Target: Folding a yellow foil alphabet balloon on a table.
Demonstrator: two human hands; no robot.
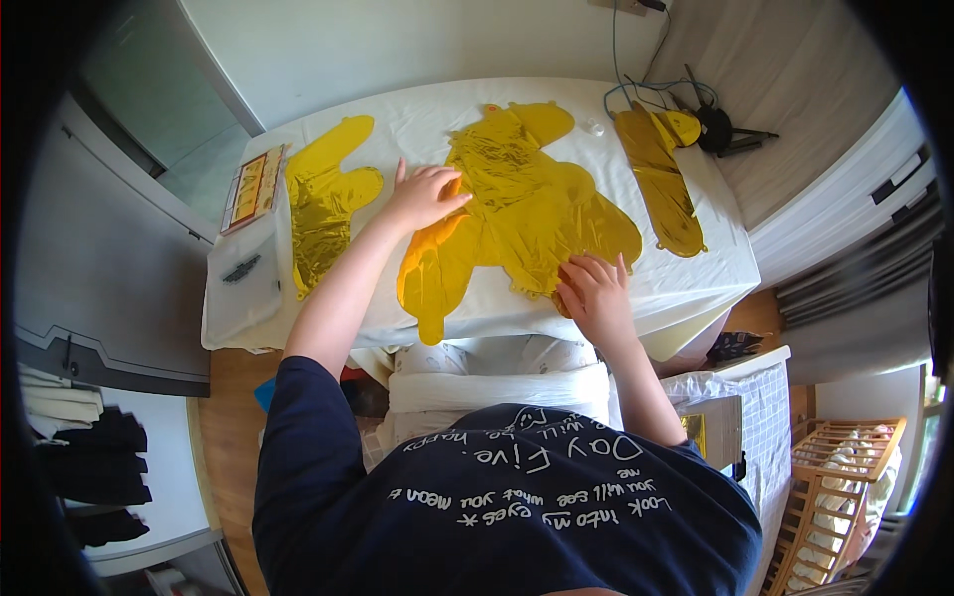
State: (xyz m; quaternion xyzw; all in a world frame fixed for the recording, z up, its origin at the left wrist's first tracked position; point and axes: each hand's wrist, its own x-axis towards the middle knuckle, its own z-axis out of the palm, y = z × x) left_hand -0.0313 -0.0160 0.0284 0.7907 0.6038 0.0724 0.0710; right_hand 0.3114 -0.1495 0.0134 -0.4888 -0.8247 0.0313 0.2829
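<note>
On the surface (pixel 407 124), left hand (pixel 422 197) pinches gold foil (pixel 527 194); right hand (pixel 598 298) touches it, grip obscured. White lettering (pixel 524 456) marks shirt (pixel 437 536).

The large gold piece (pixel 527 204) looks like glossy, crinkled foil, the tablecloth (pixel 412 124) matt white fabric.

Head-height fisheye view, angled down over the nearby table (pixel 407 124)
</note>
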